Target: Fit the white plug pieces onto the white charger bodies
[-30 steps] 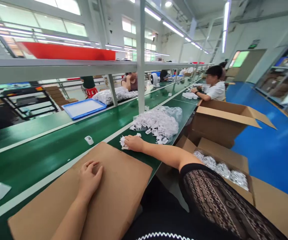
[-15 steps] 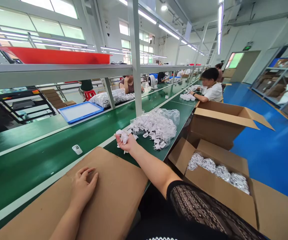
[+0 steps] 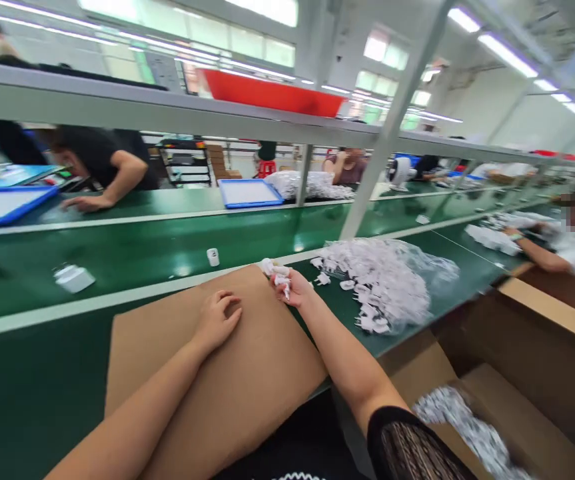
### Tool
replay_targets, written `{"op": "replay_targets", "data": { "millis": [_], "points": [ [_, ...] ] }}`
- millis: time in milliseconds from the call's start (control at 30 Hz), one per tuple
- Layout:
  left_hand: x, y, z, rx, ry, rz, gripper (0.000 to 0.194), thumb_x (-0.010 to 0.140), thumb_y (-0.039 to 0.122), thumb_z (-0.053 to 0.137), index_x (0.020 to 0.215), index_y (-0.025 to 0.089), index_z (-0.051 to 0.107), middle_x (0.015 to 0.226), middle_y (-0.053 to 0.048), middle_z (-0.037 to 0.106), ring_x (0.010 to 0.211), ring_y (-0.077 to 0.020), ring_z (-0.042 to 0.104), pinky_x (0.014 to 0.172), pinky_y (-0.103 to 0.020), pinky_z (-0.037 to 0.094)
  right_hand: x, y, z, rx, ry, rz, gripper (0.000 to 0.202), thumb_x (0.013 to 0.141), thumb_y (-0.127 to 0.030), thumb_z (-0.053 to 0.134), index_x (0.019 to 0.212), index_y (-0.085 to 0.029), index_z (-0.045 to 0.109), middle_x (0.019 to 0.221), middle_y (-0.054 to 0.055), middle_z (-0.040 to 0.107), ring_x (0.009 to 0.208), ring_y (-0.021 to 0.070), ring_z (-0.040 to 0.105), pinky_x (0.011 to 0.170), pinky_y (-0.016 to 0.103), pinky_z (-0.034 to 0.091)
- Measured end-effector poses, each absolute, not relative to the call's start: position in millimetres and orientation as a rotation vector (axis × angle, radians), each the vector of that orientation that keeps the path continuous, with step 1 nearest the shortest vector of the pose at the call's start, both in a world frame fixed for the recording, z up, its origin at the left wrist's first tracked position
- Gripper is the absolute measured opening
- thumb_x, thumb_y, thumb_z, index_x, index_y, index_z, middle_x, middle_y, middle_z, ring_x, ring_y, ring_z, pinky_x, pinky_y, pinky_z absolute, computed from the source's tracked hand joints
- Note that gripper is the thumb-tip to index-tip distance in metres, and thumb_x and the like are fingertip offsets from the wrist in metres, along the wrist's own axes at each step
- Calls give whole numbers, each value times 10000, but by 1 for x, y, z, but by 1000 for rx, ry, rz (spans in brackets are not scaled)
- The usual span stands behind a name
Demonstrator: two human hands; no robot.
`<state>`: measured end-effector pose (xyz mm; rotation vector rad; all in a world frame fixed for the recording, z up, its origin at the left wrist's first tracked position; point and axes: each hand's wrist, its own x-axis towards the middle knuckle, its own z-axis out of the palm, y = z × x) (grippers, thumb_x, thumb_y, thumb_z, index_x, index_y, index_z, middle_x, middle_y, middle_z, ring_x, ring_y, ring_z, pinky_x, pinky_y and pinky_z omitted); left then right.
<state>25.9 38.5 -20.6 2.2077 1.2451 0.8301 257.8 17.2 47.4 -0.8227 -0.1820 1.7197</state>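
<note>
My right hand (image 3: 297,289) is closed round several small white plug-in chargers (image 3: 281,280), held over the far right corner of a brown cardboard sheet (image 3: 257,380). On the sheet lies my left hand (image 3: 218,321), palm down, its fingers slightly curled and apart, with nothing in it. A heap of similar white chargers (image 3: 382,280), some with metal pins showing, spills from a clear plastic bag (image 3: 440,265) to the right of my right hand.
A white charger (image 3: 212,257) and a larger white piece (image 3: 74,278) lie on the green belt (image 3: 142,253). An open carton (image 3: 522,407) at lower right holds bagged white items. Overhead runs a shelf with a red tray (image 3: 272,95). Co-workers sit across and at right.
The view has swung left. My right hand, still holding chargers, has come away from the heap to the cardboard's far corner. My left hand stays on the cardboard.
</note>
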Motion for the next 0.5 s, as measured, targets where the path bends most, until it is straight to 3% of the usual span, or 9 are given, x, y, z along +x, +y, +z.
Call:
{"op": "replay_targets", "data": {
  "millis": [133,267,333,433,500],
  "points": [
    [30,45,-18,2042,1413,852,238,775,242,623,1000,195,684,1181,-85,630,1160,-264,585,1090,-425,442,242,15,27,-952,-305,1751,174,950,-214,454,1022,-155,601,688,12,623,466,67,513,310,90,296],
    [29,85,-8,1830,1653,889,355,851,225,583,1193,133,594,1284,-142,554,959,-192,668,949,-345,531,234,18,12,-1070,-428,1744,181,900,-281,532,1001,-161,622,693,23,648,449,79,514,309,123,350],
    [25,114,2,1756,1769,928,433,864,202,587,1286,122,536,1372,-172,493,1106,-225,630,1030,-357,478,231,18,9,-1102,-490,1733,199,850,-278,581,1014,-174,625,739,24,669,481,82,545,323,125,369],
    [14,150,14,1676,1918,979,612,819,180,684,1385,114,462,1508,-219,360,1401,-349,385,1169,-446,321,226,13,6,-1121,-607,1725,295,757,-283,673,1031,-182,632,770,16,679,486,75,550,324,123,361],
    [8,165,18,1654,1945,989,661,800,197,740,1398,135,465,1554,-212,312,1438,-381,314,1177,-495,300,224,9,5,-1138,-691,1711,383,697,-310,730,1046,-183,636,779,14,683,489,78,559,318,128,351]
  ]
}}
